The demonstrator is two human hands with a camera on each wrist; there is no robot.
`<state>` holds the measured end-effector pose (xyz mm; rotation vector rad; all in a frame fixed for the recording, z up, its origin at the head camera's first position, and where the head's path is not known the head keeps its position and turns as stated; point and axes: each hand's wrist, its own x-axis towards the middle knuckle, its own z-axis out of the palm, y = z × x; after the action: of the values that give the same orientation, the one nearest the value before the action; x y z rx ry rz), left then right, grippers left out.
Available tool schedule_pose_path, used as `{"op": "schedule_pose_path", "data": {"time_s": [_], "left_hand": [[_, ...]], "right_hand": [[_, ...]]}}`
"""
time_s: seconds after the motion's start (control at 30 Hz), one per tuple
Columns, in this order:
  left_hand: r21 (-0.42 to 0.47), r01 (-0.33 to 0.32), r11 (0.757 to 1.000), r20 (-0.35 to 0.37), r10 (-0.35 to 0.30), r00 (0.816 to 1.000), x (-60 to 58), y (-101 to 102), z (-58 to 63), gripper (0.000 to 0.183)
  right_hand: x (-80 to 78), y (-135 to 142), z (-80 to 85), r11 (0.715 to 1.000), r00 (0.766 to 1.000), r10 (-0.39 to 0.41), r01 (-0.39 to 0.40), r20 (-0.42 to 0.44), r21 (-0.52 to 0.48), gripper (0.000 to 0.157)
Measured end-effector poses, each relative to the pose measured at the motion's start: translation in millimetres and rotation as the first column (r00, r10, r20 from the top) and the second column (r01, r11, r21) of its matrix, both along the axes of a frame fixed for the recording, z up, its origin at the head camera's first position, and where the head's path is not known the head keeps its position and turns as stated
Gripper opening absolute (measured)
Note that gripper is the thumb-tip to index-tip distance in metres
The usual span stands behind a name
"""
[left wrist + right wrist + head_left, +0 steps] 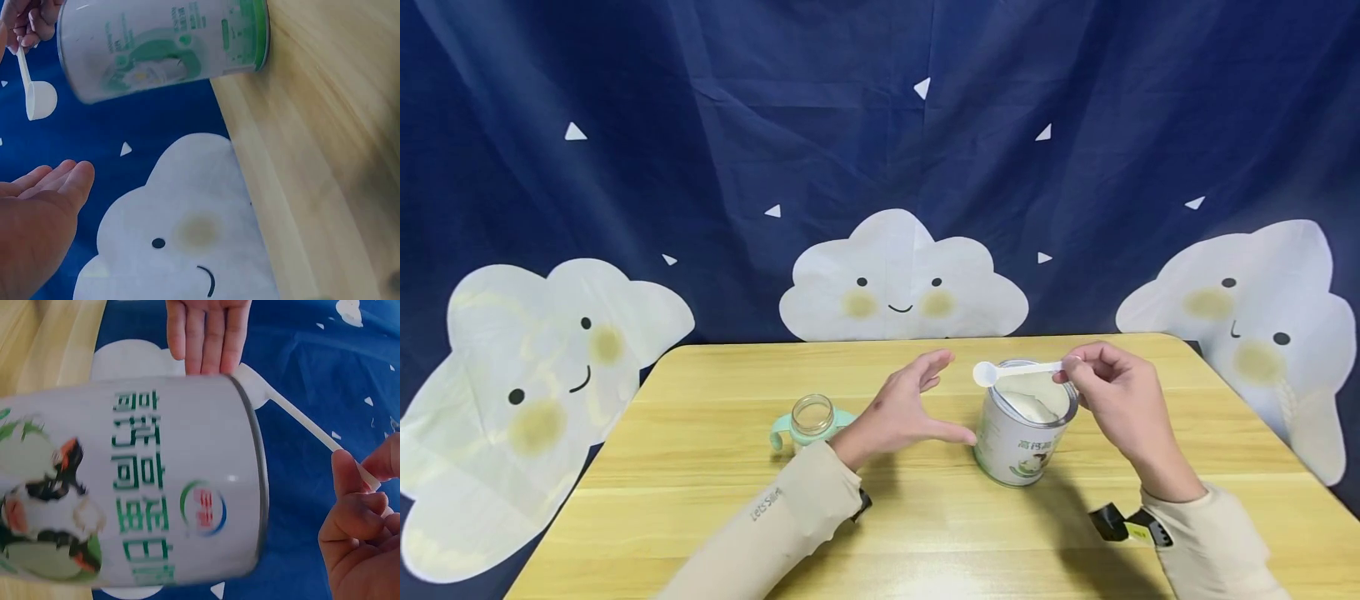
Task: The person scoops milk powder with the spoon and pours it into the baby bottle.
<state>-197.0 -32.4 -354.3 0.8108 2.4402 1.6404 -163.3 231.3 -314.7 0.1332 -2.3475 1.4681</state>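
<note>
My right hand (1122, 402) pinches the handle end of a white plastic scoop (1030, 370). The scoop lies level across the top of an open milk powder can (1011, 442), its bowl out past the left rim. Pale powder (1037, 393) shows inside the can, which stands upright with green lettering and a cow picture. On the can's left, my left hand (901, 412) is spread with nothing in it, thumb tip right at the can's side. The left wrist view shows the scoop's rounded bowl (42, 100) hanging beyond the can's rim.
A baby bottle (812, 417) without a cap, with mint-green handles, stands left of the can, partly behind my left forearm. Everything rests on a light wooden table (700, 500). Behind its far edge hangs a dark blue curtain (820, 133) with smiling clouds.
</note>
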Motion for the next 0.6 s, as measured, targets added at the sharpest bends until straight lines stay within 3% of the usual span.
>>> {"op": "schedule_pose_path", "data": {"time_s": [0.43,0.6], "left_hand": [[0.015,0.025,1.0,-0.013,-0.025,1.0,-8.1,31.8,-16.6,0.105],[0.004,0.021,1.0,-0.008,-0.021,1.0,-11.0,44.5,-19.8,0.105]], "right_hand": [[-0.1,24.5,-6.4,0.999,0.999,-0.041,0.041,0.012,0.008,0.012],[-1.0,31.4,-10.6,0.997,0.999,-0.05,0.049,0.019,0.055,0.014]]}}
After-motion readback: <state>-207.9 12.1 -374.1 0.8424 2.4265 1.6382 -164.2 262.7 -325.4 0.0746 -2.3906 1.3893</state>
